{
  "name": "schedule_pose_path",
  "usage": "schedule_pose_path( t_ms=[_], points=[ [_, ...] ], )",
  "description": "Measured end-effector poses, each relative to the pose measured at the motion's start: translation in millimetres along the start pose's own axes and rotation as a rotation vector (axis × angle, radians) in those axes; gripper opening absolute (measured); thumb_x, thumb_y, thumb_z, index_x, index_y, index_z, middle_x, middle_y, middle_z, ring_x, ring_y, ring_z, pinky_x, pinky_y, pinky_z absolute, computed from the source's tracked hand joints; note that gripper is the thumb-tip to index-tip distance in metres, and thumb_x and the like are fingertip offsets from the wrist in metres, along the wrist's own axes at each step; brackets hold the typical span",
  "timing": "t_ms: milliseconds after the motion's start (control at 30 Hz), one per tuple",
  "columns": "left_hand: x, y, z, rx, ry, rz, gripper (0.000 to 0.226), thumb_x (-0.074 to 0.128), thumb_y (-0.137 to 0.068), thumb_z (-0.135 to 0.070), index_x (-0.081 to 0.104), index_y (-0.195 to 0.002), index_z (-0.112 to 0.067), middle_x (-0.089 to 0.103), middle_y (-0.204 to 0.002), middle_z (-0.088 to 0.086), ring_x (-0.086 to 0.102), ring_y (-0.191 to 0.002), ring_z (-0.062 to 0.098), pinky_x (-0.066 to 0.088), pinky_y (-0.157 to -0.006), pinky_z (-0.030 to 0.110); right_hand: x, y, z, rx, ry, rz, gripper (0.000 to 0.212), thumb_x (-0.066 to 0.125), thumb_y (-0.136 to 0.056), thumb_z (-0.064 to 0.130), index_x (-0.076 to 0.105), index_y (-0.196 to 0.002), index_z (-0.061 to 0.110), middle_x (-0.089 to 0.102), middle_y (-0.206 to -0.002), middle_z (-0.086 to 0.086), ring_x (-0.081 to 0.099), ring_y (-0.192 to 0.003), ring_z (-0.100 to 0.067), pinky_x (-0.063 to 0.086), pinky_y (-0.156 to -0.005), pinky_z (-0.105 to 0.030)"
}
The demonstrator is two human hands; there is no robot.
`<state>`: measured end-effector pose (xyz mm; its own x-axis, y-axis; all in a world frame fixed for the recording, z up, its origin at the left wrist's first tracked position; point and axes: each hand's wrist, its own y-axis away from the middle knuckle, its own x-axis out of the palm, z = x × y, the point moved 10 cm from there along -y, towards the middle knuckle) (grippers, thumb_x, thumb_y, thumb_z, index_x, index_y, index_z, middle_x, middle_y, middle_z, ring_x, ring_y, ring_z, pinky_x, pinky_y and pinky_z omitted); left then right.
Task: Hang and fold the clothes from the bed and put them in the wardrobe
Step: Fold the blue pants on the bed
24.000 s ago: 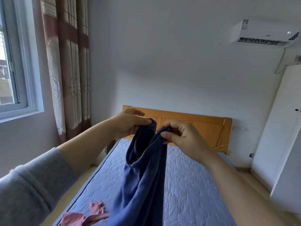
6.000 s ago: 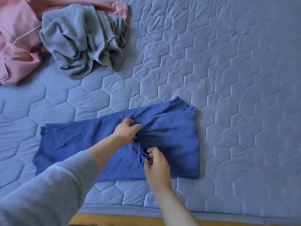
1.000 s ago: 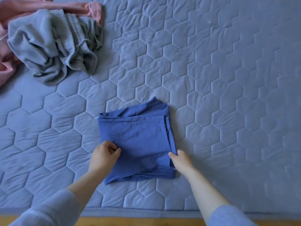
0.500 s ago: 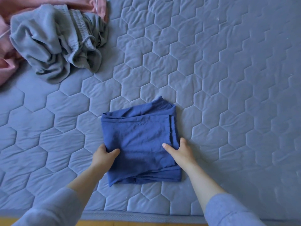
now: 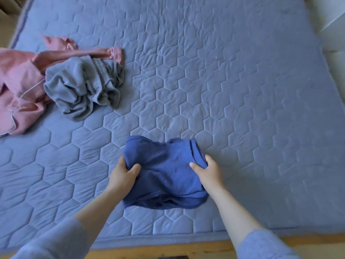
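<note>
A folded dark blue garment [image 5: 164,169] is lifted slightly off the quilted blue mattress [image 5: 233,94], near its front edge. My left hand [image 5: 123,174] grips the bundle's left side, thumb on top and fingers underneath. My right hand [image 5: 209,171] grips its right side the same way. The bundle sags a little in the middle. A crumpled grey garment [image 5: 82,86] lies at the left of the mattress, partly on top of a pink garment [image 5: 20,85].
The wooden bed frame [image 5: 149,252] runs along the bottom edge. A pale floor or furniture edge [image 5: 334,58] shows at the far right. The wardrobe is out of view.
Both hands have closed on the sides of the folded blue garment and raised it off the mattress. The view has pulled back, showing more of the bed.
</note>
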<state>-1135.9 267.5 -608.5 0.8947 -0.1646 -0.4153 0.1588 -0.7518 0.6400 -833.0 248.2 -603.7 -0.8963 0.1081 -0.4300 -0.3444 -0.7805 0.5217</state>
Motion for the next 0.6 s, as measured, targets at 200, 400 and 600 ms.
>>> schedule_pose_path(
  t_ms=[200, 400, 600],
  points=[
    [-35.0, 62.8, -97.5, 0.176, 0.071, 0.094, 0.021, 0.053, -0.090, -0.024, 0.054, -0.109, -0.033, 0.065, -0.094, -0.010, 0.059, -0.087, 0.010, 0.045, -0.071, 0.028, -75.1, 84.1, 91.7, -0.124, -0.079, -0.194, 0.015, 0.067, -0.084, 0.011, 0.062, -0.083, 0.025, 0.068, -0.073, 0.016, 0.061, -0.067, 0.003, 0.042, -0.057, -0.008],
    [-53.5, 145.9, -219.2, 0.422, 0.110, 0.220, 0.018, 0.054, -0.091, -0.024, 0.053, -0.100, -0.040, 0.063, -0.094, -0.018, 0.058, -0.086, 0.001, 0.040, -0.063, 0.019, -170.7, 183.6, 178.0, -0.265, -0.181, -0.384, 0.020, 0.063, -0.086, 0.007, 0.066, -0.099, 0.021, 0.071, -0.086, 0.011, 0.065, -0.079, -0.005, 0.047, -0.068, -0.017],
    [-27.5, 256.6, -349.4, 0.678, 0.059, 0.342, 0.019, 0.052, -0.092, -0.025, 0.053, -0.108, -0.034, 0.064, -0.097, -0.012, 0.057, -0.085, 0.002, 0.039, -0.062, 0.018, -291.3, 294.4, 232.0, -0.393, -0.260, -0.618, 0.026, 0.062, -0.085, 0.007, 0.066, -0.092, 0.032, 0.071, -0.084, 0.019, 0.065, -0.074, -0.001, 0.046, -0.059, -0.010]
  ],
)
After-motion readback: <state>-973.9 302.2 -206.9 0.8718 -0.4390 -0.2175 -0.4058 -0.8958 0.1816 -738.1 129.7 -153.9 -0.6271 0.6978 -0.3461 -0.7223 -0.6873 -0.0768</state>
